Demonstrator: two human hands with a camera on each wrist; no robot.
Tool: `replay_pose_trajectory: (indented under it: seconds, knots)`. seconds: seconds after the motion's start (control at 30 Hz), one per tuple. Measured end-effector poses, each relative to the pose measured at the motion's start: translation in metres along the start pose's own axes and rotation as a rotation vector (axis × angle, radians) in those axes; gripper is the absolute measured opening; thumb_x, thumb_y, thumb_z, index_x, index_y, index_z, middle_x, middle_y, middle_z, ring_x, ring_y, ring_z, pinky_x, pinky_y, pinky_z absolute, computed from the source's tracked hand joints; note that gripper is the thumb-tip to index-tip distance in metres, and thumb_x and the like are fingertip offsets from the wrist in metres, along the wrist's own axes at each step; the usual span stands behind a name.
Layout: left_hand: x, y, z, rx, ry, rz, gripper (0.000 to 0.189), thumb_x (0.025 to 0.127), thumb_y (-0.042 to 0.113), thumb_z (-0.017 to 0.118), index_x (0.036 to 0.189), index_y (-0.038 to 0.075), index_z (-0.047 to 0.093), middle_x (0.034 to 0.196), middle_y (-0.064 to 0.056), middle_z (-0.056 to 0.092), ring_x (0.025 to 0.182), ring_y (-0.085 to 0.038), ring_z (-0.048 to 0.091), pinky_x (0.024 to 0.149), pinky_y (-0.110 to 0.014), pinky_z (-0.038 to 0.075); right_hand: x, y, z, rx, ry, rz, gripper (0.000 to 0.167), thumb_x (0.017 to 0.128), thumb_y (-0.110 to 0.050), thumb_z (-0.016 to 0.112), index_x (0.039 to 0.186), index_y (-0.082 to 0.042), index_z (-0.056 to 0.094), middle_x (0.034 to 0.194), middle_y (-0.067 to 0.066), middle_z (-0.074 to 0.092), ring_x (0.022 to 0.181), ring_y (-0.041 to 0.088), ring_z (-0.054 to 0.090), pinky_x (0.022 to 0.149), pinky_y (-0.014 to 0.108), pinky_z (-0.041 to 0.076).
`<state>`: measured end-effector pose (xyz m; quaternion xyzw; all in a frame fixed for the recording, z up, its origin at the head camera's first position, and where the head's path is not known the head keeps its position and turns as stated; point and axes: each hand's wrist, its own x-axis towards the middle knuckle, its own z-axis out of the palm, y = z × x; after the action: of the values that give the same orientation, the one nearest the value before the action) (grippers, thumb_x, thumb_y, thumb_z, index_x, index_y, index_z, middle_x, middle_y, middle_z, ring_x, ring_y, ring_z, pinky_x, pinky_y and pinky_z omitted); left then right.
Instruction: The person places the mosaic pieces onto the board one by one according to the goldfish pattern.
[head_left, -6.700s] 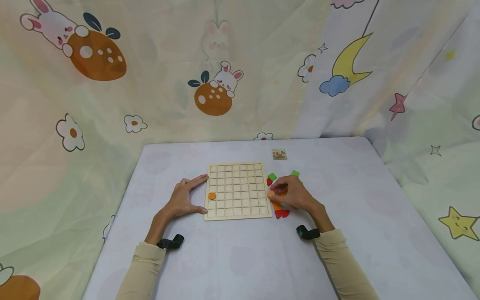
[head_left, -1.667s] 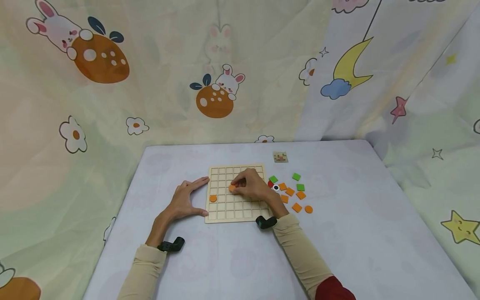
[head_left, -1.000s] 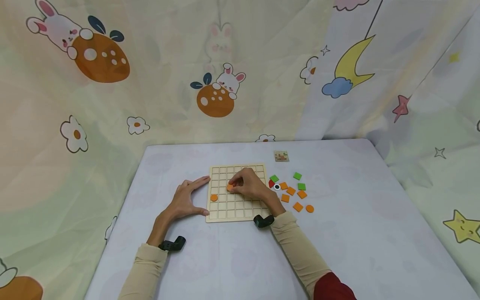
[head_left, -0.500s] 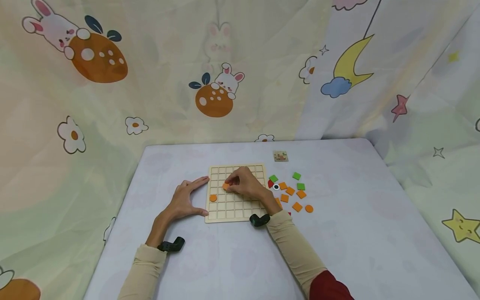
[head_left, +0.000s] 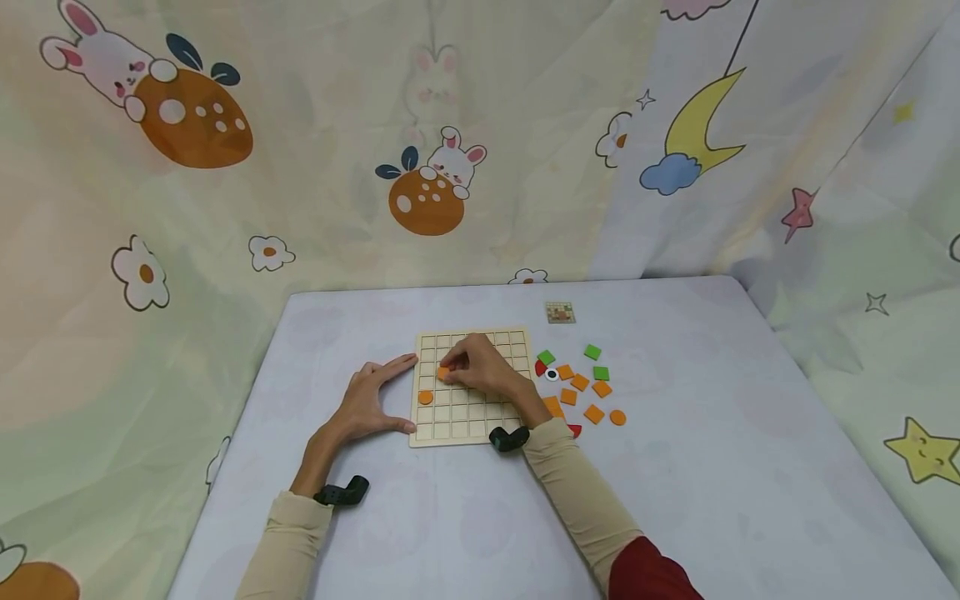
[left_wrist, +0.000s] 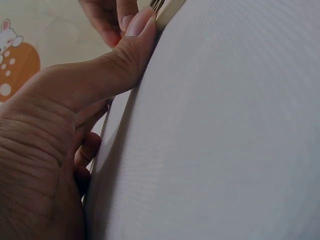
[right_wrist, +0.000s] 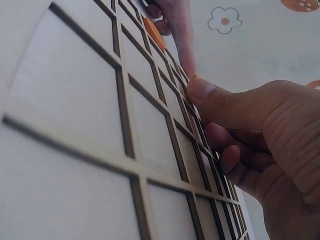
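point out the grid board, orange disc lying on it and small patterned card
Grid board (head_left: 460,413): head view, a bare cell in its near half
Orange disc (head_left: 425,397): head view, middle of its top face
Patterned card (head_left: 560,312): head view, middle of its face

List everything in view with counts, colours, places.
Board: one, beige, on table
Discs: two, orange, on and beside board
Dotted disc: one, white, beside board
Tiles: three green, at least six orange, beside board
Rounded pieces: two visible, red, beside board
Card: one, multicoloured, beyond tiles
Table: one, white, beneath
Curtain: one, pale, behind
Wrist cameras: two, black, wrists
Sleeves: two, beige, forearms
Upper sleeve: one, red, right arm
Left hand: one, board edge
Right hand: one, pinching orange piece
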<state>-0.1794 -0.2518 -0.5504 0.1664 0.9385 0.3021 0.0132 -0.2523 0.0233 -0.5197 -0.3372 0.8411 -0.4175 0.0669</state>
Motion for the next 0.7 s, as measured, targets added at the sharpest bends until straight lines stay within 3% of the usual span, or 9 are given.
replay_pose_trajectory:
  seconds: [0.7]
  knots:
    - [0.001, -0.001, 0.000, -0.017, 0.000, 0.009, 0.126, 0.059, 0.059, 0.105, 0.167, 0.030, 0.047, 0.175, 0.006, 0.045, 0.109, -0.020, 0.046, 0.096, -0.045, 0.034, 0.017, -0.003, 0.012, -0.009, 0.014, -0.024, 0.021, 0.092, -0.006, 0.088, 0.112, 0.000, 0.085, 0.097, 0.008, 0.082, 0.075, 0.009, 0.063, 0.070, 0.021, 0.051]
